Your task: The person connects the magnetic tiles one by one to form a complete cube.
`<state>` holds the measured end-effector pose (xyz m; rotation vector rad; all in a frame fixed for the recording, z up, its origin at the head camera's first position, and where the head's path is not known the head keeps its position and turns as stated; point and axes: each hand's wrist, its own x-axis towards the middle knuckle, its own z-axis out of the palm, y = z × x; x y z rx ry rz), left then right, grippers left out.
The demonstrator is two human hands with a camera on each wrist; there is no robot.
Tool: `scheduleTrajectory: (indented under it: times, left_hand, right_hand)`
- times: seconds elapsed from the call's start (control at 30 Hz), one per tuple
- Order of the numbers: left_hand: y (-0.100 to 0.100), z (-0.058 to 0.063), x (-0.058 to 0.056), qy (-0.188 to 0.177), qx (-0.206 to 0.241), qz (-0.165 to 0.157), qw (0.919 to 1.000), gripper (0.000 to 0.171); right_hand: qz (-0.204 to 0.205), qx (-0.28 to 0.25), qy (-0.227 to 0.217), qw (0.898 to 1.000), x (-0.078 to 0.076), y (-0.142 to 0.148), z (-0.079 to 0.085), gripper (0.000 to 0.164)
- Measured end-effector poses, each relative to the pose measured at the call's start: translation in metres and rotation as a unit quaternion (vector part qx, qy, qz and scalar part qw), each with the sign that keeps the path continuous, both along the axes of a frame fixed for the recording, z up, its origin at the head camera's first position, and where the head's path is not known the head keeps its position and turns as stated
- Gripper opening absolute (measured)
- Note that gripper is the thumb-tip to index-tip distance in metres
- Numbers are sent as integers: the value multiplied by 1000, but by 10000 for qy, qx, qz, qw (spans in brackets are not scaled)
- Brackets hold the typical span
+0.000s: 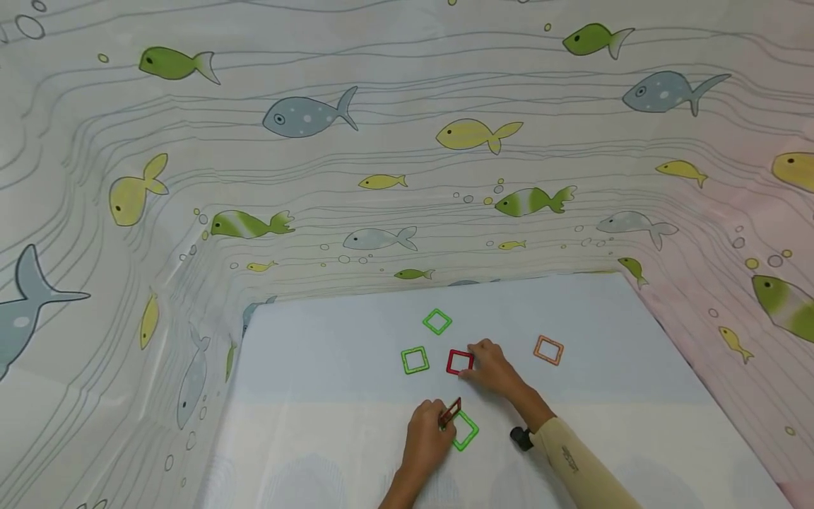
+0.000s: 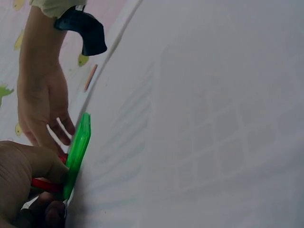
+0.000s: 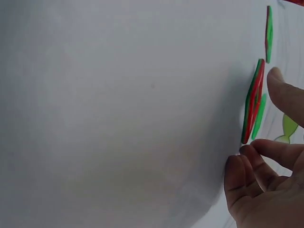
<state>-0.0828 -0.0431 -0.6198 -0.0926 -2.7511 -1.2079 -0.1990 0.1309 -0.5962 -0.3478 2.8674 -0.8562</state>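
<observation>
In the head view, the left hand [image 1: 429,435] pinches a red square frame [image 1: 451,410], which stands tilted up beside a green square frame [image 1: 466,430]. The left wrist view shows the thumb on the red frame [image 2: 46,185], its edge against the green frame [image 2: 78,154]. Farther off, the right hand [image 1: 494,369] has thumb and fingers at the right corners of another red square frame [image 1: 449,362] lying flat. In the right wrist view, fingertips meet the lower corner of this frame [image 3: 252,107]; whether the thumb presses it is hard to tell.
Two green square frames, one at the left [image 1: 415,360] and one farther back [image 1: 437,322], lie near the flat red one. An orange square frame [image 1: 548,350] is to the right. Fish-patterned sheeting [image 1: 381,205] surrounds the white table [image 1: 305,375] on its back and sides.
</observation>
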Motion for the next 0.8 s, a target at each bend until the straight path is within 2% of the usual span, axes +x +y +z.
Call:
scheduleTrajectory:
  times: [0.27,0.53,0.8]
  left_hand:
    - [2,0,0,-51,-37,63,10000,22]
    - [4,-2,1,-201,-138,160,9996,19]
    - [4,-1,1,-86,-167,138,9997,18]
  right_hand:
    - [-28,130,84,9999,0,-2,-5,57]
    - [-57,146,32,9999,2,-2,-6,58]
    - [42,-181,251,9995,4,2,-4,58]
